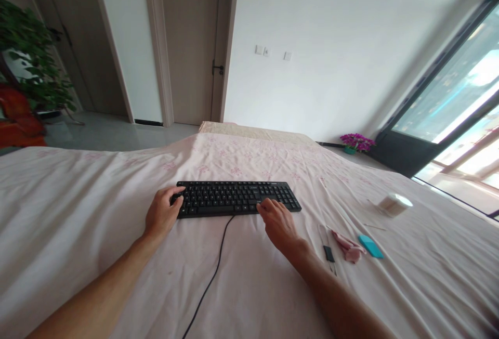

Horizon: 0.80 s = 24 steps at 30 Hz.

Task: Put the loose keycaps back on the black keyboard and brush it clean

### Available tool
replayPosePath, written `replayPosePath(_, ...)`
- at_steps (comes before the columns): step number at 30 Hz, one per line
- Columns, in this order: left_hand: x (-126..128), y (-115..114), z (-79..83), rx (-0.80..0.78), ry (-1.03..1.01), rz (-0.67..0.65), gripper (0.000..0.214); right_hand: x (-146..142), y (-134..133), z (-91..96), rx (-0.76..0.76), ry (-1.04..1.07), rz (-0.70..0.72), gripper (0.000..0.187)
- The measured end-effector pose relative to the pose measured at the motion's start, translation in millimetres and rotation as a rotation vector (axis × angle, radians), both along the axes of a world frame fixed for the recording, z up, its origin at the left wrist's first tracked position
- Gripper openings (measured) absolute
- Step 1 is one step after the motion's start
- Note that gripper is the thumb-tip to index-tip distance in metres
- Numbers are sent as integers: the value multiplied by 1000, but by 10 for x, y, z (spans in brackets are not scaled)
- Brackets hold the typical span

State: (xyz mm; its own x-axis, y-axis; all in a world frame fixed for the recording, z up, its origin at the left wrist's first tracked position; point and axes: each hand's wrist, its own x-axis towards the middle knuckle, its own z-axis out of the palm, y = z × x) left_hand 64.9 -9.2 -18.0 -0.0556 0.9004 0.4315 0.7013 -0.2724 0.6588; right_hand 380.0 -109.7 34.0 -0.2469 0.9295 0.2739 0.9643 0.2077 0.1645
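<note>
A black keyboard (218,197) lies flat on the pink-white cloth, its cable (217,271) running from the front edge toward me. My left hand (166,210) is closed around the keyboard's left end, with the thumb and fingers on its edge. At the front edge, right of the middle, my right hand (277,219) rests with curled fingers against the keyboard; its fingertips are partly hidden. Right of that hand lie a wire tool with a black handle (329,253), a crumpled pink cloth (349,247) and a blue brush-like piece (370,246).
A white roll or round container (395,205) sits on the right, near a thin stick (375,226). The floral sheet (117,193) has folds. Beyond are a door (191,42), purple flowers (356,142), a green plant (33,53) and a glass door (452,100).
</note>
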Motion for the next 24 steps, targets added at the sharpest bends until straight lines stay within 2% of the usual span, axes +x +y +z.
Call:
replayPosePath(12,0,-25,10,7,-15,-4,33,40,-78,-126,11,14,-51,41)
replayPosePath(20,3,-26,6,9,-11,-3,34,-33,-38,-97,-20,-43,-36,32)
replayPosePath(24,4,-32,15,11,-14,0,34,-19,-19,-75,-14,10,-39,28)
